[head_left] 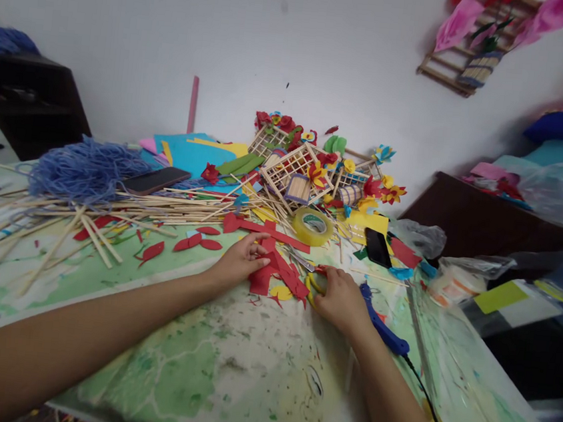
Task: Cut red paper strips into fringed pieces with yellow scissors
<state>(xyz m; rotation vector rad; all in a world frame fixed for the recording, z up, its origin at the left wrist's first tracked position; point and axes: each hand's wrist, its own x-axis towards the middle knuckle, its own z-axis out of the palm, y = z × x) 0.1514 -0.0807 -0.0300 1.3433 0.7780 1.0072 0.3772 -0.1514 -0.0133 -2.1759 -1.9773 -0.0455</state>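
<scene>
My left hand [240, 260] is at the middle of the table with its fingers curled at a piece of red paper [268, 244]; the exact grip is partly hidden. My right hand [345, 299] is closed on the yellow handle of a pair of scissors [315, 283], which lies low over the table. The metal blades point left and away from me, over red paper scraps [291, 276]. A yellow paper piece [280, 293] lies below these scraps. Just beyond my left hand is a long red paper strip [279, 235].
Behind lie a tape roll [313, 225], wooden sticks [161, 209], blue string [87, 170] and stick frames with paper flowers [295, 175]. Several red petals [198, 240] lie left. A blue glue gun [384, 326] with a black cord and a dark phone [377, 247] are at right.
</scene>
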